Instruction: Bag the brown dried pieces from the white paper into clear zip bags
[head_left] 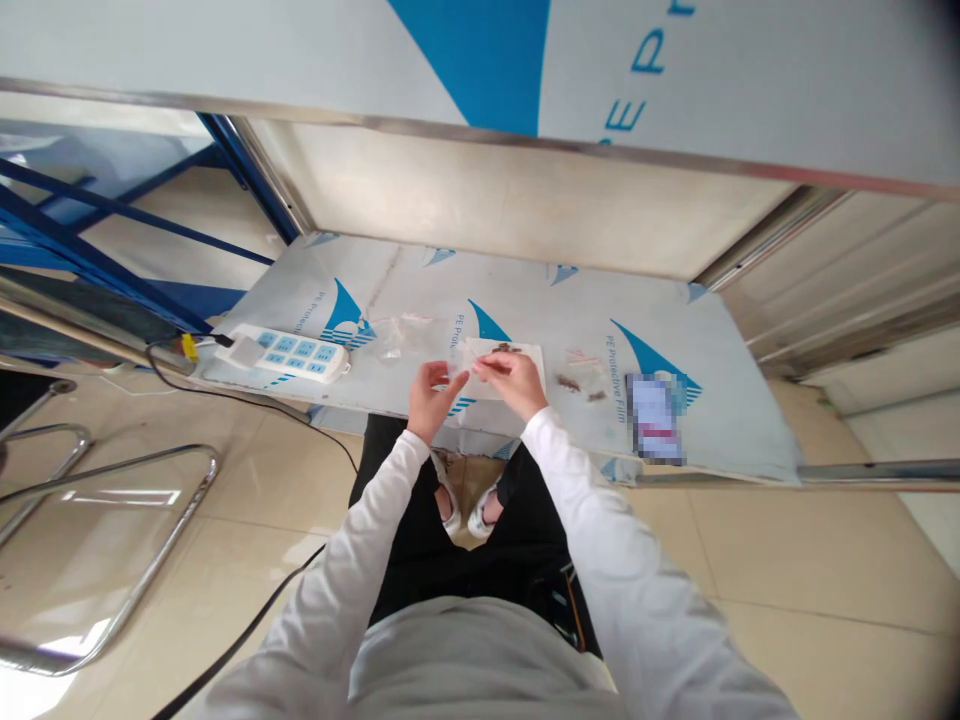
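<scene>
My left hand [430, 402] is over the front of the low table, its thumb and fingertips drawn together. Close by on the right, my right hand [516, 384] pinches with thumb and forefinger, the two sets of fingertips almost meeting. What they grip is too small to make out; something clear shows faintly around the fingertips. Beneath my right hand lies a white sheet [534, 356] with small dark pieces [507, 348] at its far side. Right of it is a clear plastic bag [589, 370] beside small brown pieces [568, 383]. Another crumpled clear bag [397, 335] lies to the left.
A white power strip [300, 357] with a plug in it sits at the table's left end, its black cable [247, 393] trailing off. At the right lies a phone [655, 420]. A film-covered shelf [300, 50] overhangs. A metal-framed chair [161, 490] stands on the left.
</scene>
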